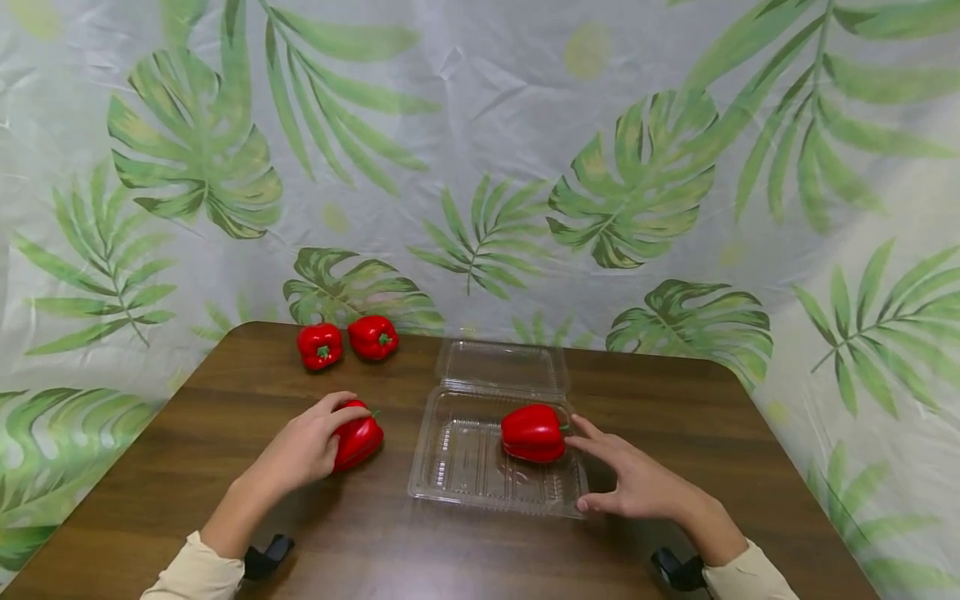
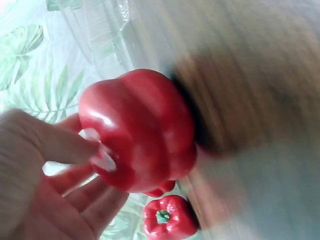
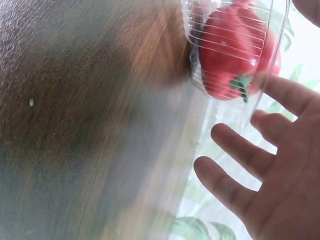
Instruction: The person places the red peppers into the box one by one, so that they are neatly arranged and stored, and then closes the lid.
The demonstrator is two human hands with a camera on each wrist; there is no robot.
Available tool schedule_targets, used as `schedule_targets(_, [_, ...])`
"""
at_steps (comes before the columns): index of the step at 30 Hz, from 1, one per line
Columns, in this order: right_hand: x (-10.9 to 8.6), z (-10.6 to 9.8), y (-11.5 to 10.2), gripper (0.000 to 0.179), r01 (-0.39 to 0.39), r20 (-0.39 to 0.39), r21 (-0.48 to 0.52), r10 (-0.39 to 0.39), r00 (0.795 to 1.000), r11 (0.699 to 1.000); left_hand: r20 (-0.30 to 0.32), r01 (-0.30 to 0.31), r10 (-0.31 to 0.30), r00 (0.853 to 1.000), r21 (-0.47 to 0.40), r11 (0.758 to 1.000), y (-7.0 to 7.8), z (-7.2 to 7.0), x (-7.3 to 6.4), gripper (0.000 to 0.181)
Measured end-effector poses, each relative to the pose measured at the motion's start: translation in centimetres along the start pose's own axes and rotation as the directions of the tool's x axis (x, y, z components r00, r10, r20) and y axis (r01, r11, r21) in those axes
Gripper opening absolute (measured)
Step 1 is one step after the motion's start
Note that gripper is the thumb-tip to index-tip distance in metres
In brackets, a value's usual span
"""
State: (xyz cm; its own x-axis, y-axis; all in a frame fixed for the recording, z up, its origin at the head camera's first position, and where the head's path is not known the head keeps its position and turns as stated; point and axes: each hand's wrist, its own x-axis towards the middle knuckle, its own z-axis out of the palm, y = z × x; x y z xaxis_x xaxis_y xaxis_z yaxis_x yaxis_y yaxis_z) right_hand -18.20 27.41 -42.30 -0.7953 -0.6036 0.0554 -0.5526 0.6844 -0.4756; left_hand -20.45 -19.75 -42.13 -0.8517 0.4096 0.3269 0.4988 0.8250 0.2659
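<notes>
My left hand (image 1: 309, 442) grips a red bell pepper (image 1: 358, 442) at the left of the clear plastic container (image 1: 468, 467). In the left wrist view the thumb lies on the near side of that pepper (image 2: 140, 130), and the other fingers reach behind it. Inside the container, toward its right side, a second red bell pepper (image 1: 532, 433) lies with its green stem to the right. My right hand (image 1: 637, 479) is at the container's right edge, fingers spread and holding nothing. The right wrist view shows a fingertip by the container's rim; whether it touches is hard to tell.
Two more red bell peppers, one on the left (image 1: 320, 346) and one on the right (image 1: 372, 337), sit at the back left of the wooden table (image 1: 360, 533). The container's clear lid (image 1: 502, 367) lies folded back toward a leaf-patterned curtain (image 1: 495, 125).
</notes>
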Motion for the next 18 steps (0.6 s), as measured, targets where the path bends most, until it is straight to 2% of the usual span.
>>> schedule_targets(4, [0.13,-0.04,0.01,0.077,0.006,-0.011,0.003,-0.006,1.0,1.0,0.048,0.033,-0.032,0.998,-0.011,0.999,-0.04,-0.15,-0.03,0.042])
schedule_targets(12, [0.03,0.04,0.02,0.077,0.002,-0.007,-0.012,-0.002,1.0,1.0,0.081,0.043,-0.044,0.996,0.017,0.999,-0.02,-0.01,-0.33,0.053])
schedule_targets(18, [0.1,0.02,0.01,0.076,-0.005,-0.008,-0.01,0.005,1.0,1.0,0.101,0.088,-0.087,0.991,-0.009,0.996,-0.22,0.06,-0.38,0.055])
